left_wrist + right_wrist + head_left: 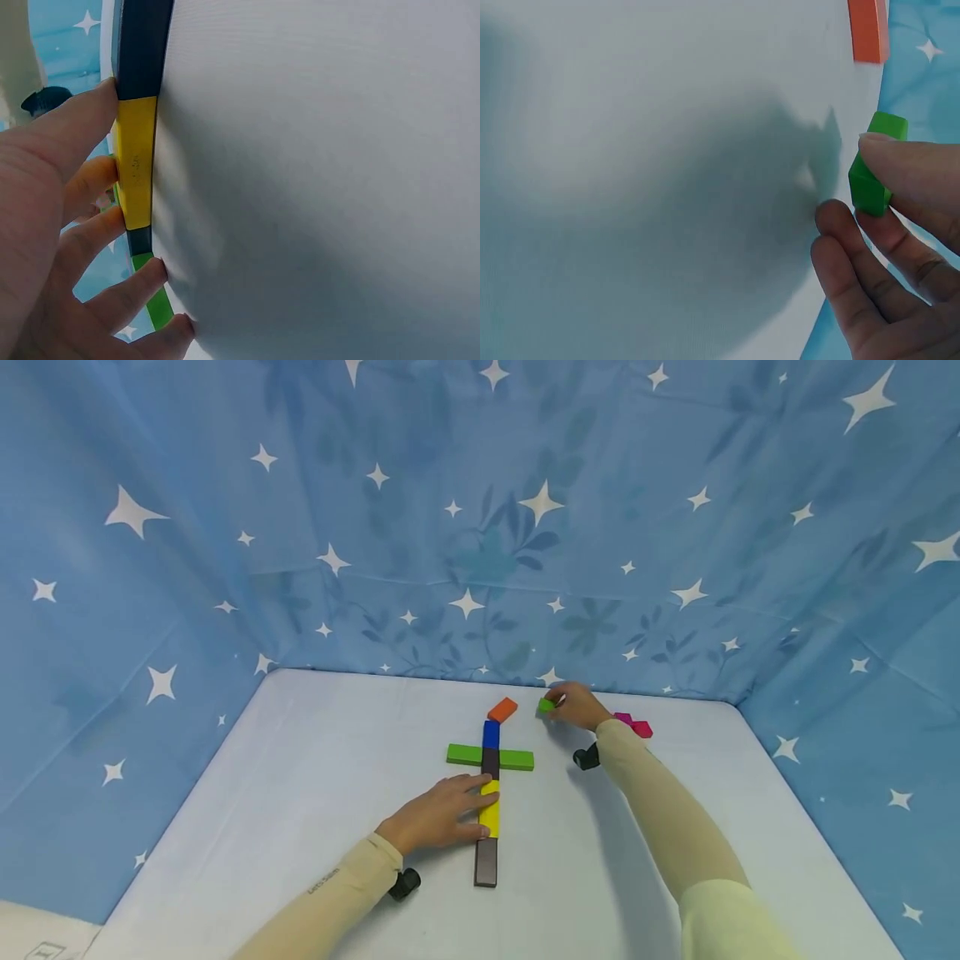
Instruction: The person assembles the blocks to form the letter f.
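A column of flat blocks lies on the white table: a dark block [486, 863] at the near end, a yellow block [489, 817], another dark block [491, 763] and a blue block [491, 734]. Green blocks [517, 761] stick out on both sides of the upper dark one. My left hand [438, 814] rests along the column's left side, its spread fingers touching the yellow block. Between thumb and fingers, my right hand [576, 706] pinches a small green block [870, 176] over the far part of the table. Past the blue block, an orange block [502, 709] lies slanted.
Beyond the right wrist lie magenta and pink-red blocks [642, 729], partly hidden by the arm. A blue curtain [480, 527] with white stars surrounds the table's back and sides. Each wrist carries a black camera [406, 884].
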